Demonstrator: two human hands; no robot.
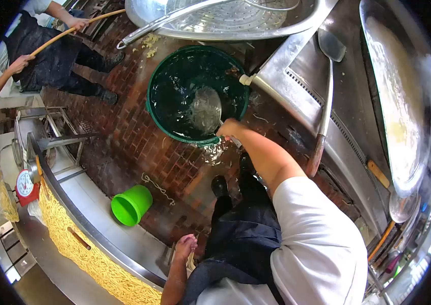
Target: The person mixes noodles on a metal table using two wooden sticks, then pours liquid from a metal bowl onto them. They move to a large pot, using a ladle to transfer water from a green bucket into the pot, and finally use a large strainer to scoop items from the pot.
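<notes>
My right hand is closed around the handle of a wide metal ladle at the near rim of a large dark green tub. The bowl of the ladle is down in the tub, where shiny water and glints show. Low at my left side, my left hand has its fingers curled in, and I see nothing in them. Beside it the bright green bucket lies on its side.
Yellow noodles fill a long trough at left, near a red scale. A co-worker grips a long pole. A steaming wok, a spatula and a large perforated metal basin surround the wet brick floor.
</notes>
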